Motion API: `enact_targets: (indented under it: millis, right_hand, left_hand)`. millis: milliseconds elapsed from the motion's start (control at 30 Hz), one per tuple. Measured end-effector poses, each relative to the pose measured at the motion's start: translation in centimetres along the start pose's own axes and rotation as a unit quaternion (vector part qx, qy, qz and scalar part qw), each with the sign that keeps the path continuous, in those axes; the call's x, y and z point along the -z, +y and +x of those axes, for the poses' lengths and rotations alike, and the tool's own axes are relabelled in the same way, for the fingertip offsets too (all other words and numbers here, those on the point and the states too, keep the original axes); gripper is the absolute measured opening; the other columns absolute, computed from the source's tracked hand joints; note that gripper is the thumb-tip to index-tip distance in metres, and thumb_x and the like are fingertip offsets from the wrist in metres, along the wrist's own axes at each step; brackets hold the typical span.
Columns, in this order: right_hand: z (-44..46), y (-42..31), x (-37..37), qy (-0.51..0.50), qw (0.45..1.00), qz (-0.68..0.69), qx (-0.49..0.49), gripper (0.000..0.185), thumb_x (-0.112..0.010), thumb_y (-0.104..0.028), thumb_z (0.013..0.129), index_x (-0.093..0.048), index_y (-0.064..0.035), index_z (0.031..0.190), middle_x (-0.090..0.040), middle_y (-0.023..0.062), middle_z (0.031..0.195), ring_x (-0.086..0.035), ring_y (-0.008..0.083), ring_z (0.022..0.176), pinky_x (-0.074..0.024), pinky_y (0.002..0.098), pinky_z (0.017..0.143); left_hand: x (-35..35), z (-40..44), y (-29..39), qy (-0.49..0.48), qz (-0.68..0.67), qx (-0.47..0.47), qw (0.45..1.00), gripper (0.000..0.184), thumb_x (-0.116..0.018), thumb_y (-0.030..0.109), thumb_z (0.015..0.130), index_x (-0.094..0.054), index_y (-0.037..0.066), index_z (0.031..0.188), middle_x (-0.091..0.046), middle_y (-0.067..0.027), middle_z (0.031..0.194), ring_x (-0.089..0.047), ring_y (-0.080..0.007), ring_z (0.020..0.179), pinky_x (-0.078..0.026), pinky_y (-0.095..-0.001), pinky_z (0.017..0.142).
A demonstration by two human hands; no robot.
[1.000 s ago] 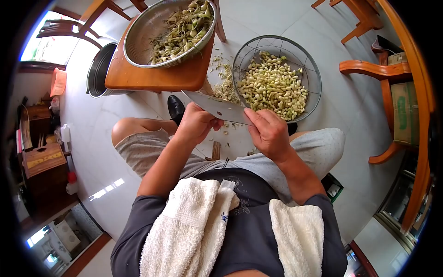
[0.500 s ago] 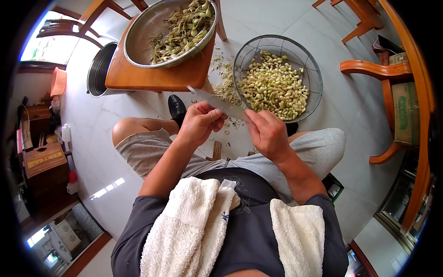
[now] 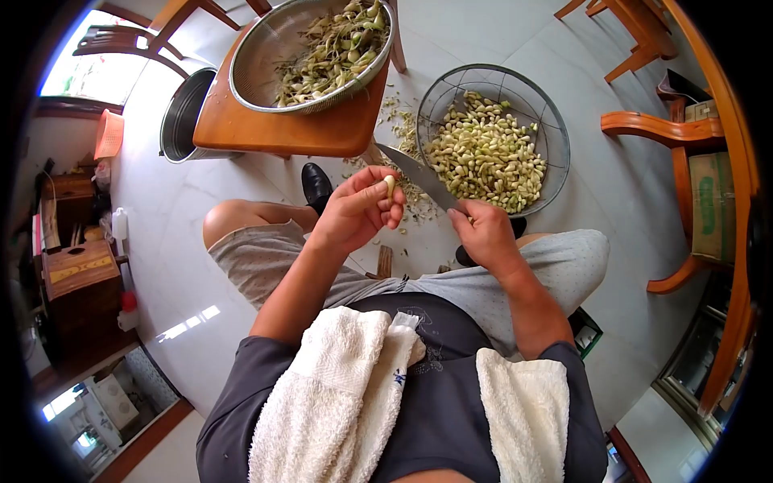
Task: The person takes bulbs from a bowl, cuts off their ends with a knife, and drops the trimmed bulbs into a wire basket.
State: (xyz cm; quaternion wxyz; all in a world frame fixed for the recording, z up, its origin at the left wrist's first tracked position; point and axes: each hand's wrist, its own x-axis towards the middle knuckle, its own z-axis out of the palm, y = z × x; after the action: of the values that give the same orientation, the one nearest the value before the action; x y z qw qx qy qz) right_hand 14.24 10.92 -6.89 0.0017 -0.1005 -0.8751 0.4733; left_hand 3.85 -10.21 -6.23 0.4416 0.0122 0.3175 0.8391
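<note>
Between its thumb and fingers my left hand pinches a small pale bulb. My right hand is closed on a knife, whose blade points up and left, just right of my left hand and apart from it. Beyond the knife, a round wire-framed basket on the floor holds many pale trimmed bulbs. A metal colander with untrimmed bulbs and dry stalks stands on a wooden chair.
Peelings lie on the floor between chair and basket. A metal bucket stands left of the chair. Wooden furniture and a cardboard box are at the right. A wooden cabinet stands at the left.
The knife has come away from my left hand, its blade turned more steeply. My left hand has turned up, showing the bulb. The view has shifted slightly.
</note>
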Motion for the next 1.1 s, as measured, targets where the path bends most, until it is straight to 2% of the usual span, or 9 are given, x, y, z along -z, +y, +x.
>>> enact_targets:
  millis: [133,233,333,433,533,633,933,1100]
  right_hand:
    - [-0.1,-0.2,0.0,0.034,0.999,0.037,0.002,0.015,-0.062,-0.014,0.083,-0.066,-0.0007,0.086,-0.06,0.0175,0.072,-0.06,0.0335,0.067,-0.046,0.0389,0.06]
    - [-0.2,-0.7,0.5,0.042,0.998,0.053,0.014,0.014,-0.061,-0.013,0.084,-0.066,-0.0007,0.089,-0.06,0.0168,0.071,-0.06,0.0311,0.064,-0.045,0.0367,0.057]
    - [-0.3,-1.1,0.8,0.057,0.995,0.066,0.043,0.013,-0.062,-0.011,0.084,-0.066,-0.0008,0.092,-0.059,0.0151,0.071,-0.059,0.0283,0.061,-0.0441,0.0349,0.056]
    - [-0.4,-1.1,0.8,0.064,0.994,0.043,0.081,0.014,-0.062,-0.01,0.084,-0.066,-0.0013,0.094,-0.059,0.014,0.07,-0.058,0.0265,0.06,-0.0441,0.0341,0.056]
    - [-0.6,-1.3,0.3,0.084,0.99,0.052,0.105,0.013,-0.063,-0.009,0.083,-0.066,-0.0024,0.094,-0.058,0.0131,0.07,-0.058,0.0268,0.06,-0.0445,0.0341,0.055]
    - [-0.5,-1.0,0.0,0.083,0.986,0.018,0.146,0.017,-0.064,-0.004,0.082,-0.066,0.0008,0.098,-0.059,0.0123,0.072,-0.056,0.0241,0.059,-0.0444,0.0308,0.057]
    - [-0.6,-1.2,-0.2,0.067,0.989,-0.022,0.134,0.017,-0.064,-0.003,0.081,-0.066,0.0008,0.098,-0.061,0.0134,0.075,-0.059,0.0255,0.062,-0.0465,0.0311,0.057]
    - [-0.4,-1.2,-0.4,0.074,0.983,-0.048,0.163,0.018,-0.065,-0.004,0.08,-0.066,-0.0007,0.097,-0.06,0.0127,0.074,-0.058,0.0271,0.062,-0.0466,0.0329,0.057]
  left_hand:
    - [1.8,0.7,-0.8,0.054,-0.045,-0.039,0.997,0.012,-0.056,0.011,0.092,-0.055,0.004,0.103,-0.062,-0.0086,0.094,-0.059,-0.0162,0.079,-0.047,-0.0266,0.066]
    - [2.7,0.7,-1.0,0.037,-0.078,-0.047,0.995,0.012,-0.058,0.008,0.09,-0.056,0.005,0.101,-0.061,-0.0071,0.092,-0.059,-0.0166,0.083,-0.047,-0.027,0.07]
    - [1.7,0.9,-1.0,0.141,-0.071,-0.065,0.985,0.01,-0.059,0.005,0.089,-0.055,0.004,0.098,-0.063,-0.009,0.088,-0.061,-0.0166,0.076,-0.049,-0.0269,0.065]
    - [0.9,0.9,-1.1,0.201,-0.035,-0.065,0.977,0.01,-0.061,0.005,0.088,-0.055,0.004,0.096,-0.063,-0.0088,0.087,-0.06,-0.0163,0.073,-0.049,-0.0256,0.063]
    - [1.6,0.9,-1.5,0.178,-0.033,-0.072,0.981,0.01,-0.061,0.006,0.088,-0.054,0.004,0.095,-0.063,-0.0092,0.086,-0.06,-0.0164,0.071,-0.05,-0.0266,0.062]
    - [1.7,1.1,-1.8,0.173,-0.029,-0.07,0.982,0.01,-0.062,0.005,0.088,-0.054,0.004,0.093,-0.063,-0.0096,0.085,-0.06,-0.0165,0.07,-0.049,-0.0269,0.062]
    - [1.0,1.1,-2.0,0.174,0.003,-0.087,0.981,0.01,-0.062,0.004,0.087,-0.054,0.002,0.091,-0.063,-0.0091,0.084,-0.06,-0.0168,0.068,-0.049,-0.0277,0.062]
    - [1.5,1.1,-2.2,0.172,0.005,-0.096,0.98,0.01,-0.062,0.003,0.087,-0.053,0.002,0.09,-0.063,-0.0099,0.082,-0.061,-0.0179,0.068,-0.049,-0.0281,0.061]
